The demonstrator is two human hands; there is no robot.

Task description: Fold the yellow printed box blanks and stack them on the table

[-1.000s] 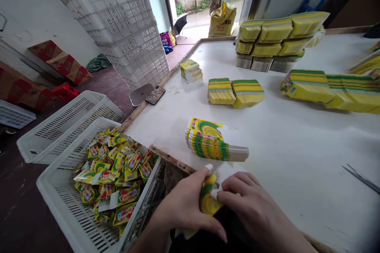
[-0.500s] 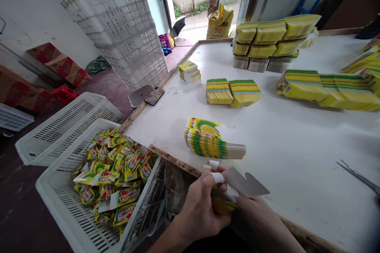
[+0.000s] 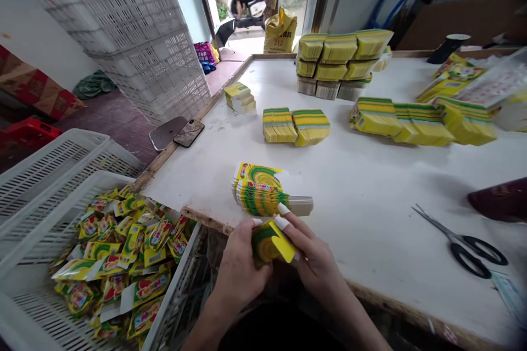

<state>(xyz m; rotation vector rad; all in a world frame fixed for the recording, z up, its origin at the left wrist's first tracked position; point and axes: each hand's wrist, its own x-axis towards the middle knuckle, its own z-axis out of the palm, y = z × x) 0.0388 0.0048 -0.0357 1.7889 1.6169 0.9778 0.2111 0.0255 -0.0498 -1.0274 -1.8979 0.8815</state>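
Note:
Over the table's front edge, my left hand is closed around the left side of a small yellow-and-green printed carton. My right hand grips the same carton from the right, its fingers near a raised yellow flap. White tape wraps several of my fingertips. Just beyond my hands lies a fanned stack of flat cartons with the same print, its grey-white ends towards the right. At my lower left, a white plastic crate is filled with yellow-green printed packets.
On the white table stand more carton bundles and a tall stacked block. Black-handled scissors and a dark maroon object lie right. A phone rests at the left edge. White crates tower behind.
The carton in my hands has turned, showing its printed side and yellow flap instead of a grey flap. The view has swung right, revealing the scissors fully. A rider appears outside the doorway.

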